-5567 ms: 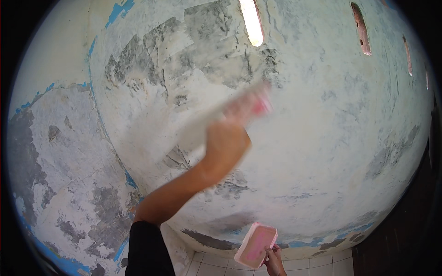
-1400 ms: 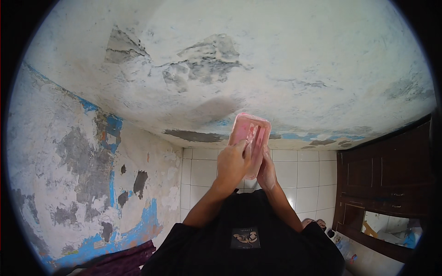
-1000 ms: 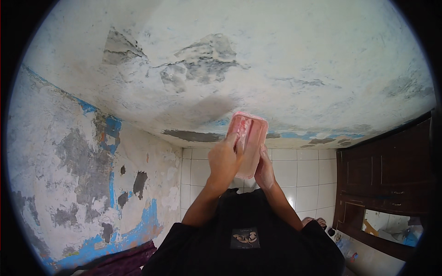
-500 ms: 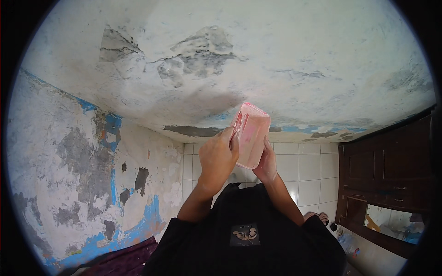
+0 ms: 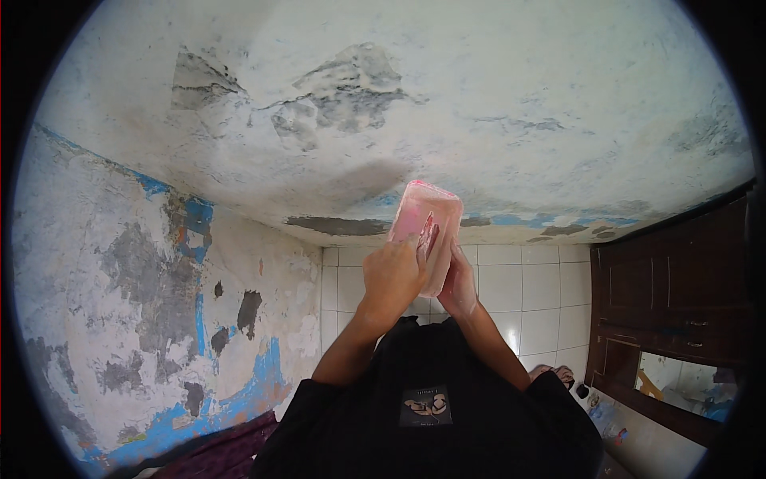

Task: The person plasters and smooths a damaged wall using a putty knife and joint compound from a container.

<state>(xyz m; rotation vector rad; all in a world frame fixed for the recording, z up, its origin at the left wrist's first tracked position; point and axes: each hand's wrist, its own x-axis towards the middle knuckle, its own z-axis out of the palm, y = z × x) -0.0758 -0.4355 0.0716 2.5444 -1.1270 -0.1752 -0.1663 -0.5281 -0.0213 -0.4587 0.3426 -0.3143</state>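
My right hand [image 5: 458, 286] grips a pink, see-through rectangular plastic tub [image 5: 444, 204] from its right side and underneath. The tub is tilted, with whitish smears inside. My left hand [image 5: 393, 275] is closed round a small, flat reddish scraper-like tool [image 5: 430, 230] coated with white paste. That tool reaches into the middle of the tub; its handle is hidden by my fingers. Just beyond my hands rises a patchy, whitish plastered wall [image 5: 511, 72], with grey bare spots and cracks.
A second wall [image 5: 128, 279] on the left has peeling blue and grey patches. White floor tiles [image 5: 499, 287] lie below. Dark wooden cabinets [image 5: 638, 287] stand at the right, near a pair of sandals [image 5: 554, 374]. Dark purple cloth [image 5: 219, 455] lies at the lower left.
My left hand has brought the tool from the tub's left rim rightward into its middle. The tub has shifted slightly left in my right hand.
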